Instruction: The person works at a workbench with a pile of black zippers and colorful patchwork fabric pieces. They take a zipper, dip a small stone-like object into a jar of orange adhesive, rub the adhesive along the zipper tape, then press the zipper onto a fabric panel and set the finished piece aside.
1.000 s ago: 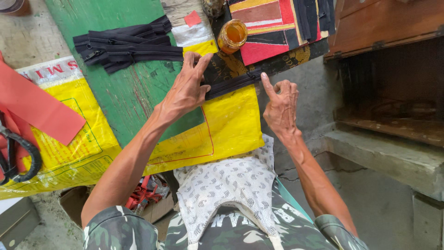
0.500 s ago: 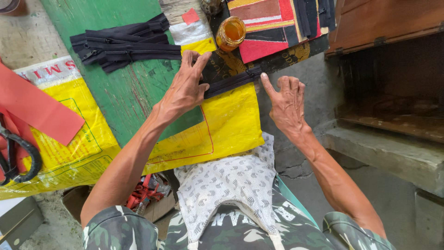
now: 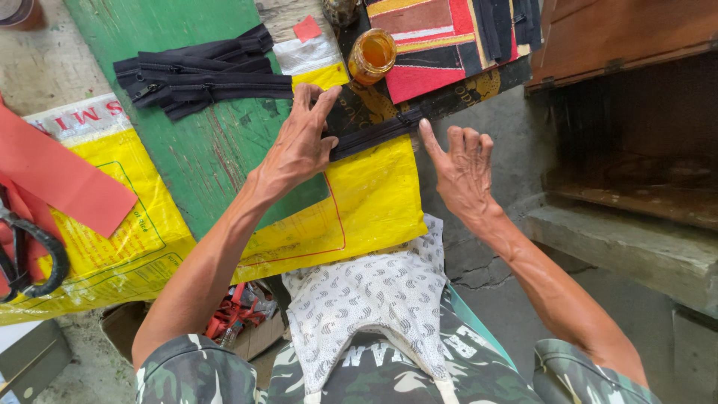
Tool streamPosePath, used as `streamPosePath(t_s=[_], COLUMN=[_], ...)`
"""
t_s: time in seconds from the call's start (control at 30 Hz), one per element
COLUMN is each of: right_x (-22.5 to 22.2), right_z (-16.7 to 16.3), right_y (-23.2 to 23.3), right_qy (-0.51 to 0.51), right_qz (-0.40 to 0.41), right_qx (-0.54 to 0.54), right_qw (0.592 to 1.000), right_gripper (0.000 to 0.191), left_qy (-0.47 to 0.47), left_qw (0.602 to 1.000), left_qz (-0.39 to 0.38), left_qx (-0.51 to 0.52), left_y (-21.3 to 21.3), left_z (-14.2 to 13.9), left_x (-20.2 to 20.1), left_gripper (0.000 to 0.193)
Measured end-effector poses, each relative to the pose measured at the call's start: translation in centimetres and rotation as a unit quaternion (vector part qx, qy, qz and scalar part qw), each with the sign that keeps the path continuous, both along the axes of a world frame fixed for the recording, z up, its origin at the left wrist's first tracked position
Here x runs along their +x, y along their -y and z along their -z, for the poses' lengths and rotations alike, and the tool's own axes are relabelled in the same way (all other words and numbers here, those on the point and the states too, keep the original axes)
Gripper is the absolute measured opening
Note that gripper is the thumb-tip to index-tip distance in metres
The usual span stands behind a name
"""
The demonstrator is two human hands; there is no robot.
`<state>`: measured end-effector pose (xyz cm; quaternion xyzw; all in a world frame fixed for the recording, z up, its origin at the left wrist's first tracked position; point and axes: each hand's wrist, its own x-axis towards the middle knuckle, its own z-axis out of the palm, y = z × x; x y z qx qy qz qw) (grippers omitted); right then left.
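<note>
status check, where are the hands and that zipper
Left hand flat, pressing black zipper onto yellow sheet. Right hand open at zipper's right end, holding nothing. Amber jar close behind the zipper.

Zipper (image 3: 374, 135) laid across sack (image 3: 359, 217) on board (image 3: 217, 150); left hand (image 3: 299, 146) pressed on its left end, right hand (image 3: 464, 168) raised just beside its right end. Jar (image 3: 372, 56) placed behind zipper. Zipper pile (image 3: 198, 75) stacked far left of jar. Scissors (image 3: 30, 254) laid at left edge. Patchwork cloth (image 3: 441, 45) spread right of jar.
</note>
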<state>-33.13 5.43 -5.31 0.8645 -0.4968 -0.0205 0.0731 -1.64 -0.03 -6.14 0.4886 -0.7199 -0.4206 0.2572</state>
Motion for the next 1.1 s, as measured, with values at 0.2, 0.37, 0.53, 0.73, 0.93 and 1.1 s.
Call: streamPosePath(t_s=[0.2,0.37,0.53,0.73,0.93,1.1], right_x=[0.5,1.0,2.5,3.3,4.2,4.4], right_z=[0.8,0.9,1.1,0.8,1.0,1.1], right_y=[-0.2,-0.5,-0.8,-0.7,-1.0,-1.3], right_qy=[0.116,0.166,0.172,0.179,0.197,0.175], right_qz=[0.042,0.061,0.041,0.074,0.057,0.056], right_qx=[0.015,0.031,0.035,0.021,0.018,-0.008], right_qw=[0.992,0.984,0.984,0.981,0.979,0.983], right_gripper=[0.073,0.074,0.073,0.067,0.064,0.06], left_qy=[0.003,-0.002,0.0,-0.003,-0.01,-0.01], left_qw=[1.0,1.0,1.0,1.0,1.0,1.0], left_qz=[0.001,0.004,0.005,0.004,0.006,0.006], left_qx=[-0.004,-0.011,-0.024,-0.015,-0.019,-0.018], left_y=[-0.1,-0.1,-0.1,0.0,-0.2,-0.1], left_z=[0.2,0.3,0.3,0.3,0.4,0.3], left_x=[0.1,0.1,0.1,0.1,0.1,0.1], left_gripper=[0.081,0.081,0.082,0.081,0.081,0.082])
